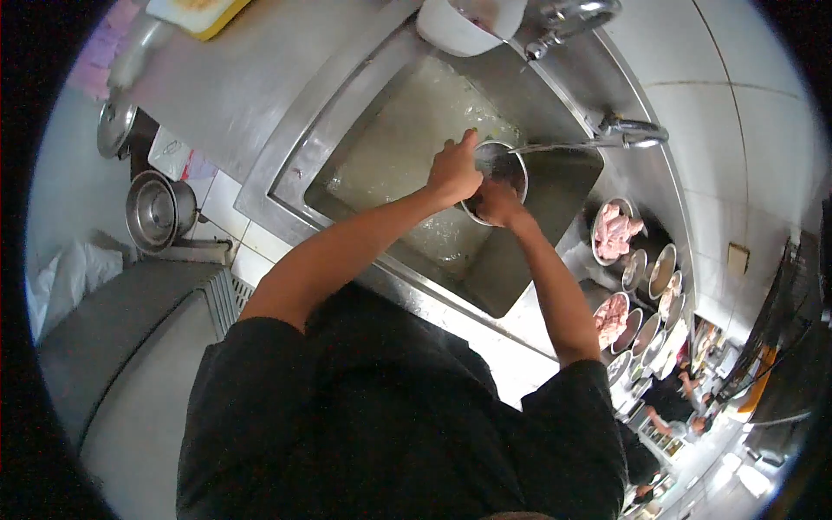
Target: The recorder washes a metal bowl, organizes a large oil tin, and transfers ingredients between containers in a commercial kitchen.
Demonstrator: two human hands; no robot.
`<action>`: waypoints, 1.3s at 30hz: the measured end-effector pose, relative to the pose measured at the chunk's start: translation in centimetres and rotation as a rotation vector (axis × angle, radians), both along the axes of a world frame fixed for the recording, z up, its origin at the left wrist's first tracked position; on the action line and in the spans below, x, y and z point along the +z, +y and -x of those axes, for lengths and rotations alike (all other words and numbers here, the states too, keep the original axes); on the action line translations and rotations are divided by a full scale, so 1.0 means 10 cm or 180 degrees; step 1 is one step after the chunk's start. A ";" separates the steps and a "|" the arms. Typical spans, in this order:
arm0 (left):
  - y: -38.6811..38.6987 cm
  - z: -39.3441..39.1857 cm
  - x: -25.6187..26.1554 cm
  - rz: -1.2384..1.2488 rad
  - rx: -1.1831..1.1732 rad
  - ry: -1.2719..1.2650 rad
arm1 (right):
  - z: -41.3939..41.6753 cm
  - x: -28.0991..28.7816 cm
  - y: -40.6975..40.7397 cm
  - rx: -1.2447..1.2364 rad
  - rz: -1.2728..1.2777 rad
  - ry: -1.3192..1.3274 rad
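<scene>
A round metal bowl (519, 185) is in the stainless steel sink basin (559, 188), under the spout of a faucet (634, 138). My left hand (457, 168) is at the bowl's left rim, its fingers bent around the edge. Inside the bowl is my right hand (499, 203), with its fingertips hidden. What lies in the bowl is dark and hard to make out. Cloudy water (383, 143) covers the basin floor, with small scraps near the far wall.
A white container (465, 36) stands at the sink's far edge beside a second faucet (572, 19). On the right are metal bowls of raw meat (614, 231) and several smaller bowls (643, 335). Metal pots (156, 211) stand at left. Other people (676, 403) are farther off.
</scene>
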State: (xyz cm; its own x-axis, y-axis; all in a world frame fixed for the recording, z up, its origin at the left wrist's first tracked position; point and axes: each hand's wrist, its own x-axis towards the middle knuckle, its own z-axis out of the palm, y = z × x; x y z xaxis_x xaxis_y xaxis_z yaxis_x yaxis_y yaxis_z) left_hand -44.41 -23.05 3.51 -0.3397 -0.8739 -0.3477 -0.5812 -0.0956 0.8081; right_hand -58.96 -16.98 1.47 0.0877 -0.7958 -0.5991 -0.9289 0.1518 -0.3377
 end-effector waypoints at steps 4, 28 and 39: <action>0.06 0.13 0.02 0.0253 0.0144 0.0240 | 0.11 -0.34 -0.11 0.0127 0.1579 0.1361; -0.21 0.04 0.11 0.0539 0.0805 0.1055 | -0.11 -0.16 -0.86 -0.3961 0.2176 -0.2679; -0.53 -0.04 0.21 0.0793 -0.0237 0.0401 | 0.13 0.34 -0.54 0.1530 0.2489 0.0958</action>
State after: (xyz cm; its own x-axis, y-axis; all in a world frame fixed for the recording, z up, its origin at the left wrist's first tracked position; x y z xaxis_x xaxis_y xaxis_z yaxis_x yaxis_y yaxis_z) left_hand -44.04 -28.34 5.65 -0.4332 -0.8981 -0.0766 -0.4727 0.1541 0.8676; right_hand -60.29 -22.42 4.87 0.4376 -0.8985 0.0342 -0.8973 -0.4340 0.0805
